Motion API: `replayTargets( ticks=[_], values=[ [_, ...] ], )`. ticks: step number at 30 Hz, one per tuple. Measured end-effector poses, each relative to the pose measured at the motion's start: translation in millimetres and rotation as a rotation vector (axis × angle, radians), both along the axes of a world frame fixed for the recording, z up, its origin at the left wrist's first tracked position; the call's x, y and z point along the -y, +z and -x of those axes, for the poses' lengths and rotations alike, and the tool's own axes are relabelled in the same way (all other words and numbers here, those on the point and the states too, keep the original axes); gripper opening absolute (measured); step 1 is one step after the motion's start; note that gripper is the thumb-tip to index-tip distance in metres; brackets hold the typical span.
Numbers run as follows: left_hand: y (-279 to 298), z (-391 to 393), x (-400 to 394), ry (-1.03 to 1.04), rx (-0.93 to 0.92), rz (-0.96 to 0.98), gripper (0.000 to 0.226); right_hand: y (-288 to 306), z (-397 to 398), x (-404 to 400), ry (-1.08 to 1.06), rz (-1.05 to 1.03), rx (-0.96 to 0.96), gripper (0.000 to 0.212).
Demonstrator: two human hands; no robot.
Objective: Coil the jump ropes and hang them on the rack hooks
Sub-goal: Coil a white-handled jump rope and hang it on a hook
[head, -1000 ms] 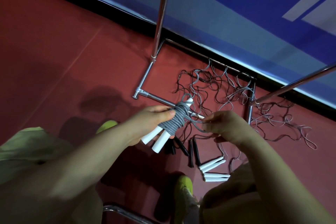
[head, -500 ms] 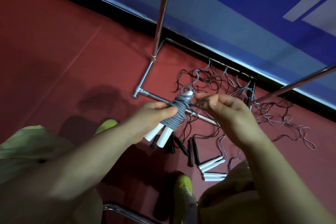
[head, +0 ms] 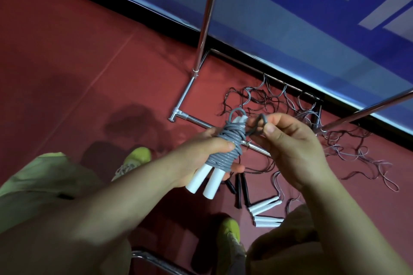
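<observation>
My left hand grips a grey jump rope coiled tightly around its two white handles, which stick out below my fingers. My right hand pinches the rope's free loop end just right of the coil's top. Behind both hands lies the chrome rack base, with its upright pole rising at centre. No hooks are in view.
Tangled thin ropes sprawl over the red floor inside the rack base. Black handles and white handles lie below my hands. My yellow-green shoes stand nearby. A blue wall panel runs behind. A chrome bar sits at the bottom.
My right hand rose from the lower right of the coil to its top, carrying the rope end up and wrapping it. The left hand kept holding the bundle.
</observation>
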State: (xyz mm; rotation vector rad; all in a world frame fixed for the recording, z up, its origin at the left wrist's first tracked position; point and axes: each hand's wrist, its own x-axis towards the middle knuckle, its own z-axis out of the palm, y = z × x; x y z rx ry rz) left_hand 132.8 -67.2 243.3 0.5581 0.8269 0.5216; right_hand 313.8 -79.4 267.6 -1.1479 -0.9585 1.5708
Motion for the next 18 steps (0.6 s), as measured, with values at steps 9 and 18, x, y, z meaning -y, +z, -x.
replayTargets(
  ticks=[9, 18],
  values=[
    [3, 1, 10, -0.097, -0.215, -0.148, 0.037, -9, 18, 3, -0.214, -0.08, 0.599, 0.011],
    [-9, -22, -10, 0.102, -0.246, 0.127, 0.018, 2, 21, 0, -0.218, -0.203, 0.87, 0.019]
  ],
)
